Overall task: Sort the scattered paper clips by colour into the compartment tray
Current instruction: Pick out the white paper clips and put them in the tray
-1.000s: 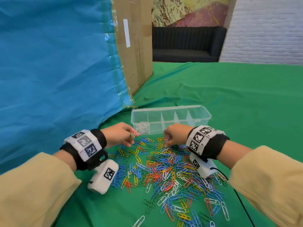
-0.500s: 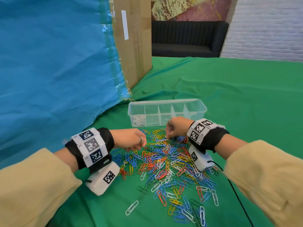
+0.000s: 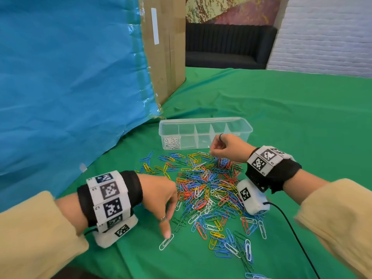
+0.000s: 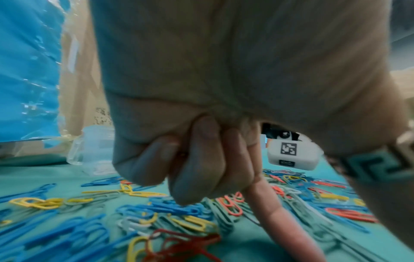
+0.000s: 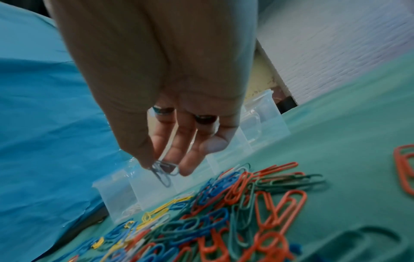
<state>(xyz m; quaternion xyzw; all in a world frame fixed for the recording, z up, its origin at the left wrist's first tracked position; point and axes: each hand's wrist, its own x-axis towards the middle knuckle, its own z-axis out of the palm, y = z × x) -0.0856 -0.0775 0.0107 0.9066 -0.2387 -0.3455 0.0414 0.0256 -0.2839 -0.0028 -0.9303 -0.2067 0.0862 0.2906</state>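
Note:
A pile of paper clips (image 3: 207, 190) in blue, red, yellow, green and white lies on the green cloth. Behind it stands the clear compartment tray (image 3: 205, 125), with white clips (image 3: 172, 142) in its leftmost compartment. My right hand (image 3: 211, 153) is raised just in front of the tray and pinches a few white paper clips (image 5: 163, 170) between thumb and forefinger. My left hand (image 3: 166, 228) is at the near left edge of the pile. One straight finger presses on a lone white clip (image 3: 166, 241). Its thumb and other fingers (image 4: 197, 168) are curled tight, and anything inside them is hidden.
A blue sheet (image 3: 70, 87) and a cardboard box (image 3: 165, 57) rise on the left, close to the tray's left end. The green cloth (image 3: 302, 127) stretches to the right and behind the tray. A black cable (image 3: 291, 228) trails from my right wrist.
My left hand has drawn back from the tray to the pile's near edge and set a finger on a white clip. My right hand has lifted off the pile with clips.

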